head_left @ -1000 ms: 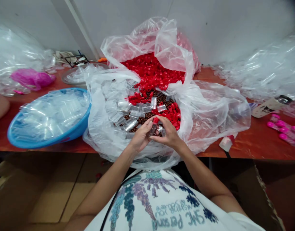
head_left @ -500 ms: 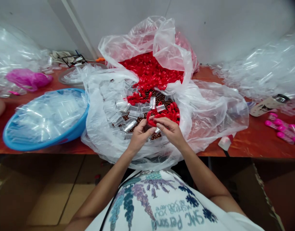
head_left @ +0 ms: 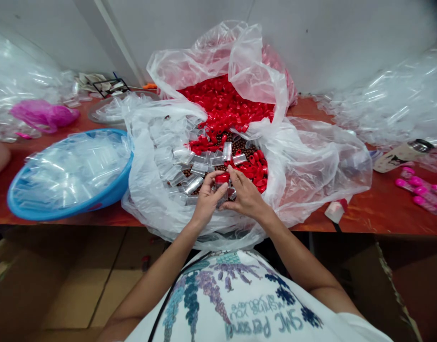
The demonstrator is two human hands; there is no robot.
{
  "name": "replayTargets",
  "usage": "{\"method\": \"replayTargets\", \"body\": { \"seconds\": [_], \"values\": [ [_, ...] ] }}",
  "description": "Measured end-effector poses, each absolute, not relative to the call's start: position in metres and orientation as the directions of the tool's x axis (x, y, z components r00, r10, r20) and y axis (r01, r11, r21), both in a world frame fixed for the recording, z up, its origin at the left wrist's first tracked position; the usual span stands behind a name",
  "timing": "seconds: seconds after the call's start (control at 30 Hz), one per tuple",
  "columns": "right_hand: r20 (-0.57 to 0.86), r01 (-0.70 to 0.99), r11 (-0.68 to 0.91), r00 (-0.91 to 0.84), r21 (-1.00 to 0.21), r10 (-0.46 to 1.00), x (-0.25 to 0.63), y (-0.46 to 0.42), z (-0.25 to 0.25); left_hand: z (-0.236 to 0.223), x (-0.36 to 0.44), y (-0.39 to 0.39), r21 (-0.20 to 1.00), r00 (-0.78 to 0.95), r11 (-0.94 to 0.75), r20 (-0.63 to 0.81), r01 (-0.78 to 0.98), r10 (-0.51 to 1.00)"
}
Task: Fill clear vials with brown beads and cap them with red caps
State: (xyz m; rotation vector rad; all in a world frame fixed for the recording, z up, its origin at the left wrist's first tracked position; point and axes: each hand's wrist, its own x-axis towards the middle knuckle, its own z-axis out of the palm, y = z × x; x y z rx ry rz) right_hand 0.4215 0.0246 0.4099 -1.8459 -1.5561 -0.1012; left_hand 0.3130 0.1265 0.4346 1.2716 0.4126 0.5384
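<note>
From the head view, you have your left hand closed narrowly, thumb and index finger pinching a small, domed, glossy red plastic cap; a clear, rigid plastic tube seems to sit beneath it, mostly hidden by your fingers. Your right hand is half curled, index fingertip close beside the cap and thumb lower, with a gap between them; I cannot tell whether it grips anything. The piece is held over the pile, in front of your body.

The step in hand looks like working the cap and tube together at your fingertips; that, I judge, calls for a firm left pinch and a straight, even press from the right, since such smooth plastic could slip.

Below your hands, a crinkled, translucent white plastic bag lies spread around short, clear, shiny hollow cylinders, small, round, brown beads and loose, hollow red plastic pieces. Behind them spills a larger, glossy heap of red plastic parts. To your left, a smooth, round blue plastic basin stands tilted, filled with thin, glassy clear plastic pieces
</note>
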Motion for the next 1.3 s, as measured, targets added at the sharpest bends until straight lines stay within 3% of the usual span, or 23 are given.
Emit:
{"method": "replayTargets", "body": {
  "seconds": [0.1,0.23,0.4,0.7,0.9,1.0,1.1,1.2,1.3],
  "values": [
    [0.514,0.907,-0.041,0.275,-0.419,0.812,0.421,0.026,0.409,0.429,0.314,0.127,0.969,0.811,0.205,-0.010,-0.135,0.585],
    [0.539,0.907,-0.031,0.277,-0.419,0.795,0.422,0.026,0.406,0.428,0.317,0.129,0.927,0.797,0.358,-0.130,-0.114,0.590],
    [0.528,0.907,0.000,0.245,-0.421,0.813,0.420,0.027,0.408,0.431,0.320,0.130,0.911,0.821,0.411,-0.266,0.042,0.505],
    [0.584,0.914,0.069,0.196,-0.399,0.788,0.409,0.027,0.391,0.426,0.314,0.120,0.948,0.798,0.316,-0.217,0.034,0.563],
    [0.447,0.880,0.012,0.230,-0.475,0.864,0.406,0.023,0.395,0.426,0.306,0.131,0.942,0.739,0.335,-0.200,-0.036,0.643],
    [0.339,0.865,-0.119,0.313,-0.487,0.887,0.429,0.018,0.398,0.431,0.301,0.154,0.985,0.696,0.173,-0.105,-0.028,0.710],
    [0.167,0.870,-0.286,0.377,-0.402,0.911,0.448,0.016,0.396,0.431,0.298,0.180,0.981,0.699,-0.133,-0.002,0.139,0.715],
    [0.078,0.917,-0.281,0.314,-0.282,0.946,0.448,0.021,0.390,0.420,0.299,0.193,0.817,0.803,-0.512,0.106,0.266,0.586],
    [0.054,0.945,-0.261,0.277,-0.198,0.959,0.439,0.030,0.386,0.408,0.304,0.192,0.601,0.896,-0.729,0.049,0.327,0.441]
  ]
}}
